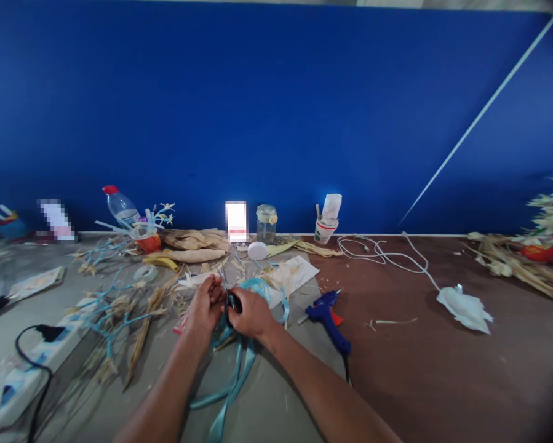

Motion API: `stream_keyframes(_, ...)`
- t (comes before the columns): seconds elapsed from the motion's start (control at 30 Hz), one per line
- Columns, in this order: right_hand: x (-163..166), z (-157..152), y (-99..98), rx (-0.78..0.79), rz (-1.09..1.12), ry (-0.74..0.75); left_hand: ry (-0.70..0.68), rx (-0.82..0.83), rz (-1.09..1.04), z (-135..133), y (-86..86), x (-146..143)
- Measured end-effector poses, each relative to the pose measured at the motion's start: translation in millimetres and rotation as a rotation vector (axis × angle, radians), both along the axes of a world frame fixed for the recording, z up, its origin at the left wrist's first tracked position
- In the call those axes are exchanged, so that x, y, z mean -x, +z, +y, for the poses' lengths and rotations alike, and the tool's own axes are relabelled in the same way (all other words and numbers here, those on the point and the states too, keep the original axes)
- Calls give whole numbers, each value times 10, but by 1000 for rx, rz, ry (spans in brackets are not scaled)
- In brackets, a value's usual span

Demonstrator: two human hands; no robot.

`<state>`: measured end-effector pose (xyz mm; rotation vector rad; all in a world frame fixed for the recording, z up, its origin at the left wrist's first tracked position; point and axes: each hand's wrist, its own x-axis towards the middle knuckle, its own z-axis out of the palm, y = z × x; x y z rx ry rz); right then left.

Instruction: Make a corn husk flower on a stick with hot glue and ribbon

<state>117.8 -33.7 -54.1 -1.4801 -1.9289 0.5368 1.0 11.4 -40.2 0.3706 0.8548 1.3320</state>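
Note:
My two hands meet over the middle of the table. My right hand [251, 312] is closed round the black handles of a pair of scissors [227, 294], whose blades point away from me. Close beside it, my left hand [206, 306] has its fingers pinched on a light blue ribbon [232, 384]. The ribbon loops behind the hands and trails down toward me between my forearms. What the blades touch is hidden by my fingers.
A blue glue gun [328, 319] lies just right of my hands. Dried corn husks [195, 240], a roll of tape [146, 272], a glass jar [266, 224], a paper cup [325, 230], a plastic bottle [120, 206] and a white cable [387, 252] lie beyond. A power strip [31, 360] sits at left.

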Motion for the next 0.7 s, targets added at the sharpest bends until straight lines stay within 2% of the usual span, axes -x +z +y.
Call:
stream_keyframes(0.37,-18,3,-4,-41,-116,-3,-2,-19,-8,-12,8,-9)
stream_keyframes(0.47,-14,-4,6,-36,-109,-20,-50,-17,1,-8,-27,-6)
stream_keyframes(0.53,-11,-1,3,-35,-93,-21,-68,2,9,-4,-56,-5)
stream_keyframes(0.7,2,6,-20,-44,-66,-16,-3,104,31,-2,-72,-24)
